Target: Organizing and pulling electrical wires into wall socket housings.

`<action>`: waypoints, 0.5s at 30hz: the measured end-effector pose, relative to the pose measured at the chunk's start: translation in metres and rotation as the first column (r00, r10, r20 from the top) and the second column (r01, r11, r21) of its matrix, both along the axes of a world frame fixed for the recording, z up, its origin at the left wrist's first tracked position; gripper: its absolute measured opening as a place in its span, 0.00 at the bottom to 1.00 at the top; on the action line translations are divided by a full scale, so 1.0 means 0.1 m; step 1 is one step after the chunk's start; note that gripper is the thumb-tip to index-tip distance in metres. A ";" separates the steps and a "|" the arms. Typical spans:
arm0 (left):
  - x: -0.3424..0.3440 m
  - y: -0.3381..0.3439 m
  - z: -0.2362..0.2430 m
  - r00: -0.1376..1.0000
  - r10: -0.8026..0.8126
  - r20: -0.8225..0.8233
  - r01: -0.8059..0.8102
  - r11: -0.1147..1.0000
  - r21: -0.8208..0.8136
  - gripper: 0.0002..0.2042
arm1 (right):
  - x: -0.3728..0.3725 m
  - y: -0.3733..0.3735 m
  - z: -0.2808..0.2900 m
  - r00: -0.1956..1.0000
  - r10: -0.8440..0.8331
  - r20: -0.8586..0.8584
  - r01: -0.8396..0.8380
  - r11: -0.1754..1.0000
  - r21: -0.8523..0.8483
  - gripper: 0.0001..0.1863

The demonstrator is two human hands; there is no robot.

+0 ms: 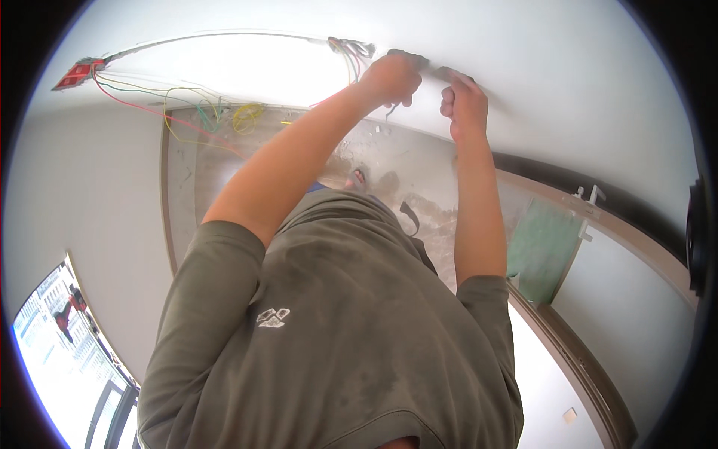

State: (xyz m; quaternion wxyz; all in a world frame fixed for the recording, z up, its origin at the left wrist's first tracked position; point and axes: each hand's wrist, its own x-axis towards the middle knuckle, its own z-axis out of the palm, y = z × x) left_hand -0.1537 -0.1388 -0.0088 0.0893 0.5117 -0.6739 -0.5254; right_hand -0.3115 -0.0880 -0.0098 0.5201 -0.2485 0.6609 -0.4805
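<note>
My left hand [391, 81] grips a flat dark tool like a scraper [416, 60] against the white wall [538, 67]. Just right of it, my right hand [465, 105] has its fingers curled round a second flat dark piece [443, 72], index finger stretched along it; exactly what this is I cannot make out. Left of my hands, coloured wires dangle from a grey cut-out [351, 46] and from a red wall box [77, 75], joined by a thin chased line along the wall. Loops of yellow wire [247, 116] hang lower down.
Below me is a dusty concrete floor [411, 172] with debris, and my sandalled foot [356, 178]. A brown-framed doorway [568, 344] with a glass panel [542, 247] and white door [621, 299] is at the right. A bright window [56, 359] with red objects is at lower left.
</note>
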 end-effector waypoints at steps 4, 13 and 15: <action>-0.02 -0.05 -0.11 0.996 -0.040 0.075 0.044 0.997 -0.056 0.16 | 0.05 -0.01 0.01 1.000 -0.002 0.009 0.002 0.999 -0.033 0.18; -0.04 0.02 -0.03 0.996 0.089 0.000 -0.089 0.996 0.009 0.25 | 0.11 -0.06 -0.10 0.990 0.007 -0.142 -0.019 0.997 -0.080 0.17; -0.02 0.08 0.03 0.995 0.096 -0.033 -0.097 0.995 -0.020 0.26 | 0.10 -0.04 -0.19 0.984 0.006 -0.179 -0.024 0.995 -0.099 0.17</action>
